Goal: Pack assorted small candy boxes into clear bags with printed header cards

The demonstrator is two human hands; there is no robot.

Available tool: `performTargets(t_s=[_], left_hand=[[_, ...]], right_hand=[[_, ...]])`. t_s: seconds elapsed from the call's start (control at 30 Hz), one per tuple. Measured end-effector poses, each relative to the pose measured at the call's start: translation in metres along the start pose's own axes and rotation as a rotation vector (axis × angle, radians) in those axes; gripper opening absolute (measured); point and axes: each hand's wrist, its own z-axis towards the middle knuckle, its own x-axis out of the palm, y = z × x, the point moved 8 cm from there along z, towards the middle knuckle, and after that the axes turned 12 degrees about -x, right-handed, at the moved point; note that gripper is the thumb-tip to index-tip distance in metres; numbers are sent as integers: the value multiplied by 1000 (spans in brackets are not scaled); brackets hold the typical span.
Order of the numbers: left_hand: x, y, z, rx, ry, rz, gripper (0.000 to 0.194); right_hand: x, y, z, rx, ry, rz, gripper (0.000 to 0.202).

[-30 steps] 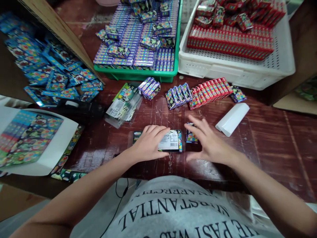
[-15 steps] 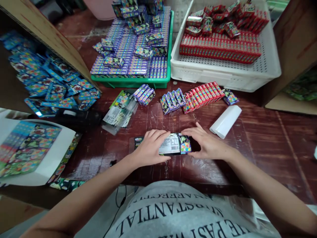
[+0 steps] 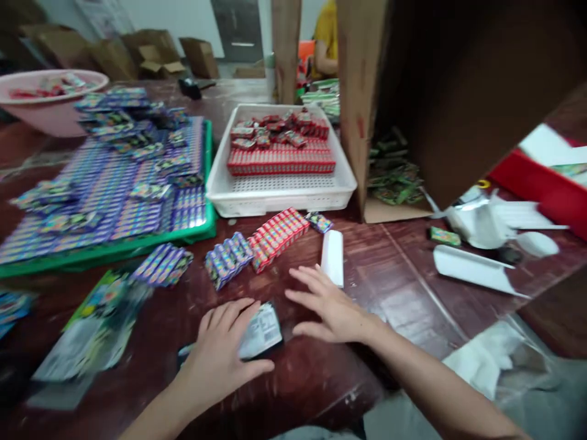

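A flat dark printed packet with a white label lies on the table in front of me. My left hand covers its left part and holds it down, fingers over the far side and thumb along the near side. To the right, my right hand is apart from the packet, empty, with its fingers spread. Just beyond those fingers lies a folded white card. Farther back are a row of small red boxes, a row of purple boxes and a single purple box.
A green tray of purple boxes and a white crate of red boxes stand behind. Clear printed packets lie left. A tall cardboard box and white card pieces are right. A person in yellow is beyond.
My view has swung right and up. My right hand has let go of the packet's right end and moved away from it. The small purple box there no longer shows.
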Motion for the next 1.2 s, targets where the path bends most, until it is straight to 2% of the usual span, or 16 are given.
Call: performTargets(t_s=[0.1,0.17,0.2,0.27,0.33,0.4,0.47,0.53,0.63,0.77,0.87,0.93,1.0,1.1,1.17,1.2], left_hand=[[-18,-11,37,89,-122,107,63],[-26,-16,63,111,-195,198,49],[-27,-17,74,119,-218,245,43],[-26,-18,91,148,-231,332,36],[-22,-17,98,185,-222,403,34],[-21,-15,97,214,-205,453,34],[-23,-16,92,237,-200,480,34],[-28,-18,88,260,-197,495,34],[-32,-19,88,290,-168,524,28],[-36,-9,86,336,-135,537,15],[-35,0,83,349,-83,486,15],[-37,7,86,268,-82,435,13],[-42,12,94,136,-118,400,24],[-40,12,111,-7,-83,391,59],[-37,12,123,-48,7,407,63],[-37,12,126,-64,41,417,63]], right_hand=[[-91,-73,-36,222,-378,-205,48],[-152,-130,-70,428,-548,-457,54],[-177,-159,-86,558,-556,-581,67],[-208,-216,-111,805,-394,-702,92],[-221,-253,-124,884,-245,-676,89],[-223,-265,-128,862,-190,-623,73],[-220,-257,-128,808,-212,-605,64],[-211,-233,-124,715,-279,-617,66],[-180,-168,-116,515,-415,-537,64],[-98,-65,-115,389,-403,-246,55],[-38,-14,-129,429,-309,-186,48],[-14,1,-141,446,-206,-213,49],[-7,5,-147,442,-113,-222,53],[-14,4,-140,404,33,-151,53],[-22,4,-129,386,88,-81,53],[-26,4,-124,391,72,-39,58]])
